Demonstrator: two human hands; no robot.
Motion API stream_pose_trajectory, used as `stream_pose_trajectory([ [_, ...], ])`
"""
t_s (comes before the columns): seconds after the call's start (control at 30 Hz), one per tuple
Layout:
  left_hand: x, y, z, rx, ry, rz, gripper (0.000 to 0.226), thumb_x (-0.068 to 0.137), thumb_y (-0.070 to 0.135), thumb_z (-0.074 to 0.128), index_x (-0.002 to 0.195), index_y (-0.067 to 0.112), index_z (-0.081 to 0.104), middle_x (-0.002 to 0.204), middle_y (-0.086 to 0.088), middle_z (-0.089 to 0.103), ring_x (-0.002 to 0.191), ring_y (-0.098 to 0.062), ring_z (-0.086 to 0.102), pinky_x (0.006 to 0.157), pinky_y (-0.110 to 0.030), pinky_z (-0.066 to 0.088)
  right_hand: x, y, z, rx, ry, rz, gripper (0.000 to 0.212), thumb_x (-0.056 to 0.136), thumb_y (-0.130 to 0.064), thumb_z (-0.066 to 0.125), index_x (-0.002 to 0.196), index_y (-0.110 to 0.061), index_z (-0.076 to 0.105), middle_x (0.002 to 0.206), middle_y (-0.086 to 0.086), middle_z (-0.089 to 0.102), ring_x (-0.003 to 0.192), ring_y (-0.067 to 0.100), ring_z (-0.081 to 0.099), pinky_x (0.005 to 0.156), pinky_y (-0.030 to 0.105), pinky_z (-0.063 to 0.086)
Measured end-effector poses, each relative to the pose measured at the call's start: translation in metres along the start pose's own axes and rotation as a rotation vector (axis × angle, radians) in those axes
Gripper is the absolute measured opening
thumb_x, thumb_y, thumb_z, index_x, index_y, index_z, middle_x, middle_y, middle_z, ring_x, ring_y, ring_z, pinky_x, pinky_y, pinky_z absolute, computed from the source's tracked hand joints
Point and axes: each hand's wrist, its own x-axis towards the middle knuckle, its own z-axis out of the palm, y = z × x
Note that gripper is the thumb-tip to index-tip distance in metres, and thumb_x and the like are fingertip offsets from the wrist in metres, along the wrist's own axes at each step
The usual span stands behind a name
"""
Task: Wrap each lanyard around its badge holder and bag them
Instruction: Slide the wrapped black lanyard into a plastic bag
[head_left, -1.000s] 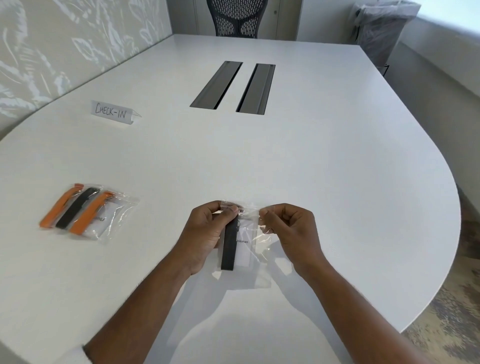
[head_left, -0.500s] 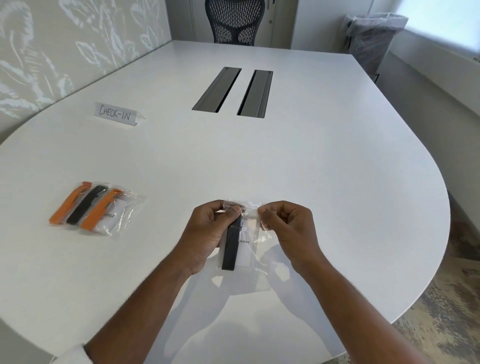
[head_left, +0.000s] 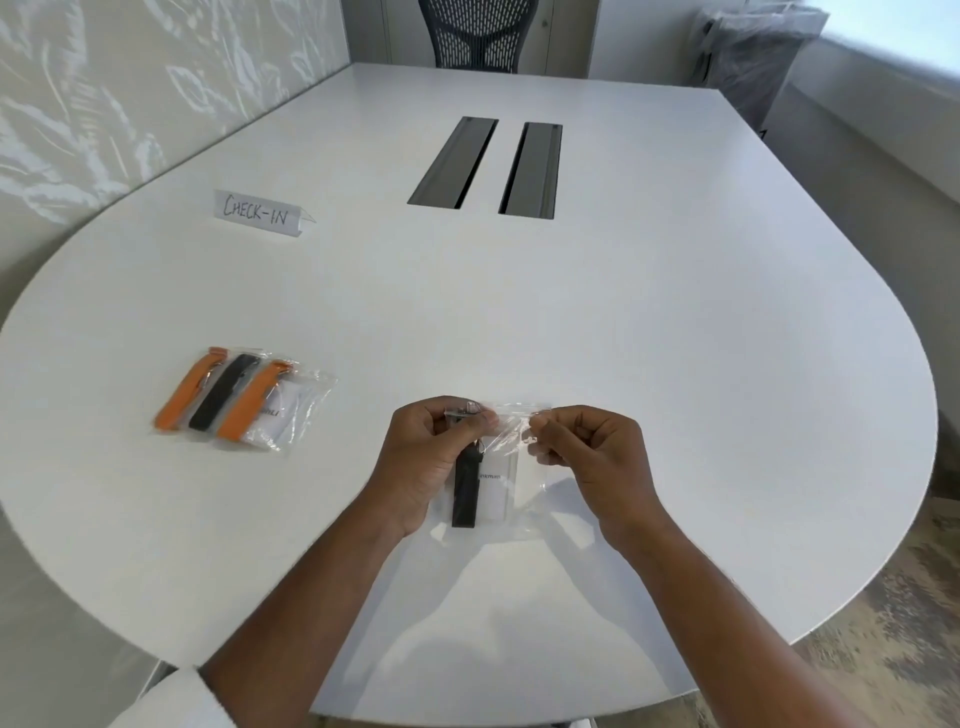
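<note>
Sealing looks under way: the left hand (head_left: 434, 457) and right hand (head_left: 587, 447) each pinch the top edge of the clear plastic zip bag (head_left: 511, 467) holding the black-lanyard-wrapped badge holder (head_left: 475, 486) above the white table (head_left: 675, 338); next, press the strip closed along its length.

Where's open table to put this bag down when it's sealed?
Bare table lies right of the right hand, and between the finished bags and the left hand. It is crowded only at those bags.

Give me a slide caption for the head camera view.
Both hands pinch the top of a clear bag holding a black-lanyard badge; three bagged badges lie left.
</note>
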Motion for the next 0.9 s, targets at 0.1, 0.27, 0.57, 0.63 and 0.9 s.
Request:
stream_pose_trajectory([
  [0.1, 0.000, -0.005, -0.006, 0.035, -0.010, 0.031, 0.004, 0.082, 0.014, 0.083, 0.081, 0.015, 0.079, 0.088, -0.014, 0.079, 0.080, -0.017, 0.076, 0.060, -0.017, 0.051, -0.004, 0.007, 0.008, -0.031, 0.027, -0.023, 0.013, 0.091, -0.011, 0.076, 0.078, -0.012, 0.078, 0.075, 0.010, 0.077, 0.070, 0.019, 0.071, 0.069, 0.028, 0.058],
  [0.27, 0.002, -0.015, -0.006, 0.080, -0.007, 0.062, 0.006, 0.084, 0.014, 0.082, 0.085, 0.011, 0.078, 0.090, -0.015, 0.079, 0.094, -0.033, 0.075, 0.085, -0.037, 0.057, -0.008, 0.014, 0.016, 0.042, 0.106, -0.013, 0.014, 0.084, -0.011, 0.072, 0.072, -0.006, 0.070, 0.064, 0.005, 0.068, 0.062, 0.015, 0.062, 0.065, 0.025, 0.054],
  [0.57, 0.014, -0.006, -0.002, 0.028, 0.056, -0.019, 0.003, 0.084, 0.017, 0.082, 0.084, 0.014, 0.080, 0.089, -0.011, 0.080, 0.077, -0.014, 0.073, 0.069, -0.027, 0.054, 0.008, 0.010, 0.003, 0.049, -0.167, 0.184, 0.025, 0.088, -0.026, 0.082, 0.100, -0.005, 0.076, 0.087, 0.008, 0.076, 0.078, 0.018, 0.072, 0.074, 0.030, 0.058],
  [0.63, 0.016, -0.004, -0.001, 0.032, 0.077, -0.042, 0.005, 0.084, 0.018, 0.082, 0.085, 0.014, 0.080, 0.091, -0.012, 0.080, 0.077, -0.014, 0.072, 0.070, -0.029, 0.054, 0.014, 0.011, 0.002, 0.033, -0.198, 0.189, 0.024, 0.087, -0.019, 0.084, 0.105, -0.005, 0.076, 0.091, 0.008, 0.076, 0.079, 0.017, 0.071, 0.075, 0.030, 0.058],
  [0.9, 0.015, -0.004, -0.005, 0.101, 0.119, -0.081, 0.019, 0.085, 0.029, 0.081, 0.097, 0.015, 0.079, 0.086, -0.002, 0.077, 0.072, -0.010, 0.068, 0.065, -0.028, 0.056, 0.029, 0.019, 0.008, 0.056, -0.211, 0.271, 0.029, 0.083, -0.004, 0.084, 0.110, -0.005, 0.073, 0.089, 0.018, 0.073, 0.075, 0.022, 0.068, 0.074, 0.035, 0.059],
])
